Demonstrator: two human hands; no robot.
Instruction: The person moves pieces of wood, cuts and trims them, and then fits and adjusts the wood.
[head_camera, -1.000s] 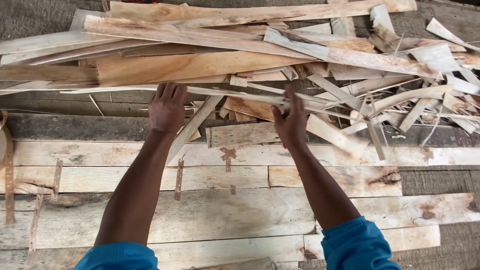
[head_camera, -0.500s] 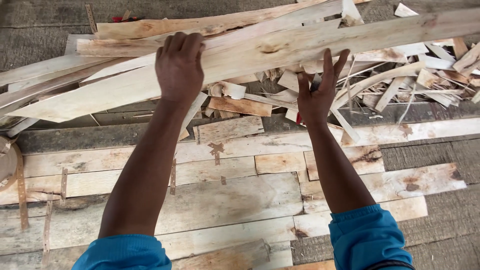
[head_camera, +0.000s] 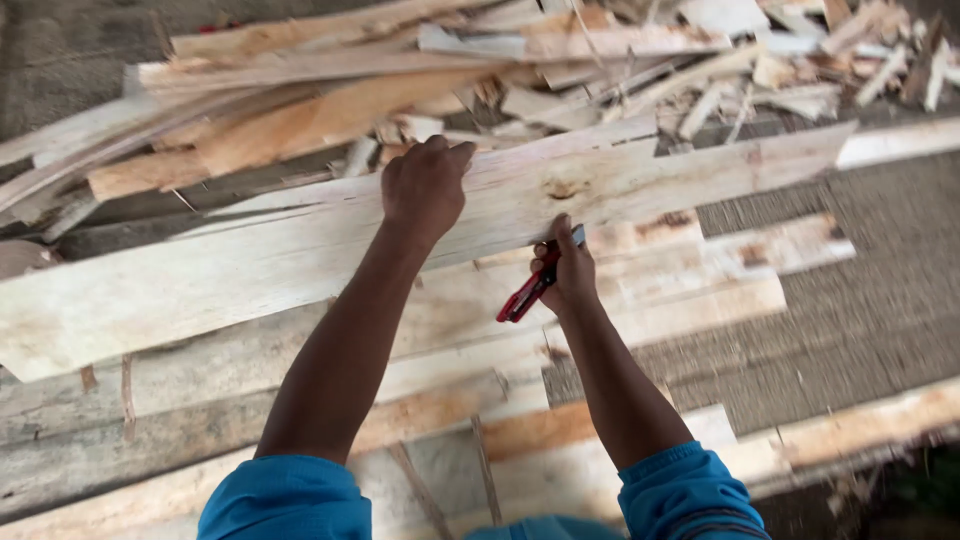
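That long thin board (head_camera: 300, 250) looks light but floppy, so your left hand (head_camera: 425, 190) stays curled over its far edge while your right hand (head_camera: 568, 272) pinches the near edge, fingers also clamped on a red cutter (head_camera: 528, 290).

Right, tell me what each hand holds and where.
Left hand grips the long pale plank at its upper edge; right hand holds its lower edge, plus a red tool.

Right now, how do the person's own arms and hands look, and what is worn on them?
Both arms are bare up to bright blue sleeves pushed above the elbows. The left hand and right hand wear no gloves; no watch or ring is visible.
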